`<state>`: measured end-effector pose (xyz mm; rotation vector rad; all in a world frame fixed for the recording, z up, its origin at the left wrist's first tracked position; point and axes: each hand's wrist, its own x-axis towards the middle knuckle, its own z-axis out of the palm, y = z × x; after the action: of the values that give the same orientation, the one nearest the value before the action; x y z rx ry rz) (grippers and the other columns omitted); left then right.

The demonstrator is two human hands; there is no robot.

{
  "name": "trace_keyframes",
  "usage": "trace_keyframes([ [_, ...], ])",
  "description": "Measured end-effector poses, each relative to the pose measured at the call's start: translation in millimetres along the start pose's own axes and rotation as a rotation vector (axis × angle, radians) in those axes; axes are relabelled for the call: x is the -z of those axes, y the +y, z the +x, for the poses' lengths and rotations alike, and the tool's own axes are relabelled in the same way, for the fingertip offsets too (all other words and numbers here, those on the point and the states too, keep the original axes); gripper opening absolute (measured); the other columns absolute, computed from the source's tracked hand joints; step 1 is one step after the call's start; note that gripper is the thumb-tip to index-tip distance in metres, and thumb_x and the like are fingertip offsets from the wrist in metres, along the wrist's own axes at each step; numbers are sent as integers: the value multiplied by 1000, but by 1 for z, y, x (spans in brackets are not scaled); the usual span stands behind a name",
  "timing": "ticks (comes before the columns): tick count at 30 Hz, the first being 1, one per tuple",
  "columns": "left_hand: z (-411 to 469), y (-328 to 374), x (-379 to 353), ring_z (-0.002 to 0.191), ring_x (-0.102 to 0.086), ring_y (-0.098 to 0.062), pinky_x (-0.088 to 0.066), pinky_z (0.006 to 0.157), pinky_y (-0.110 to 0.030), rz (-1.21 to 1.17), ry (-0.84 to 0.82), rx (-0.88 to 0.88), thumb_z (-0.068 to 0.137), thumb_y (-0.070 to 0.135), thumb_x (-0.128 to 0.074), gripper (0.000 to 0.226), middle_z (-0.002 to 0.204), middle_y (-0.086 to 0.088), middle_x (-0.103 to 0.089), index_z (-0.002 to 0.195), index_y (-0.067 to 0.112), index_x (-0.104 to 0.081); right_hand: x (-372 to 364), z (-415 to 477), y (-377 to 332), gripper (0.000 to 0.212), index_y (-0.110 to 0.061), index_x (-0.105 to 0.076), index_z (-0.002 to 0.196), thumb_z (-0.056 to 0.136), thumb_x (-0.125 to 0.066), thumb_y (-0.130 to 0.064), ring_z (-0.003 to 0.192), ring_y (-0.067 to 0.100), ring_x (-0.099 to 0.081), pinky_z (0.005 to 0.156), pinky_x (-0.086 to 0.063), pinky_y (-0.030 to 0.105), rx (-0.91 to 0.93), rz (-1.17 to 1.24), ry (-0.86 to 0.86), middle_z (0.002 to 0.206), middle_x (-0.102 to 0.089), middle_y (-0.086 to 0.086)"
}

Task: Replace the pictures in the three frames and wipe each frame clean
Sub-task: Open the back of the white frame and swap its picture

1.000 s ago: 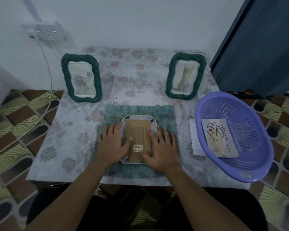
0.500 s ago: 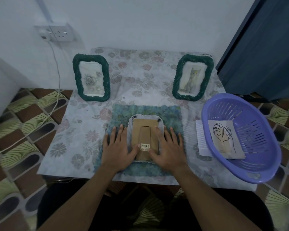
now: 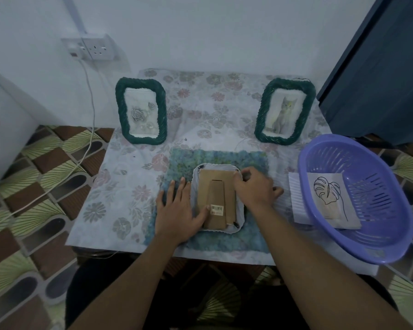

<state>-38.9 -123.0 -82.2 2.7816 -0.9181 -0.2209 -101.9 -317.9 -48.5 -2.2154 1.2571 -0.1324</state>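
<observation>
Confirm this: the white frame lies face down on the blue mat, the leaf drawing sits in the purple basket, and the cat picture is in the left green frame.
Wrong frame. The head view shows the cat picture in the right green frame; the left green frame holds a rose picture. The rest stands.

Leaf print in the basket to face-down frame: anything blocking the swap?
Yes. The cardboard back covers the face-down frame; left hand rests partly on it, right hand at its top right corner. Leaf print lies in the basket, uncovered.
</observation>
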Motion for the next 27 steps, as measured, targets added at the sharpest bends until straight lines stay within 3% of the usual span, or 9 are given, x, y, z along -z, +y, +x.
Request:
trace_keyframes([
  [9,0,0,1,152,3,-18,-2,121,-50,4,-1,-1,87,79,-18,92,166,5,-6,157,21,-15,-1,17,-10,21,-35,-64,98,91,-58,-55,122,29,-42,95,-25,47,-147,-14,-43,113,-65,1],
  [13,1,0,0,152,3,-18,-2,121,-50,11,-7,-1,84,81,-13,94,166,5,-6,157,21,-16,-1,14,-12,10,-37,-58,94,98,-53,-45,123,29,-39,95,-26,48,-121,-24,-40,120,-63,-1],
  [19,0,0,1,152,1,-19,-3,121,-50,14,2,1,86,80,-18,92,165,5,-9,156,21,-17,-2,13,-9,11,-39,-57,95,101,-48,-43,126,28,-38,100,-25,51,-88,-37,-34,123,-62,-3],
  [23,0,0,1,152,0,-19,-4,121,-50,6,6,0,85,80,-17,93,165,4,-10,156,21,-19,-1,12,-6,18,-36,-60,107,102,-43,-41,126,29,-38,99,-24,48,-59,-43,-59,127,-59,0],
  [27,0,0,0,152,-1,-19,-6,121,-50,4,12,-5,88,77,-25,89,165,4,-11,156,20,-20,-4,1,-3,36,-25,-49,132,100,-41,-40,135,28,-33,106,-20,50,48,-96,-67,140,-50,4],
])
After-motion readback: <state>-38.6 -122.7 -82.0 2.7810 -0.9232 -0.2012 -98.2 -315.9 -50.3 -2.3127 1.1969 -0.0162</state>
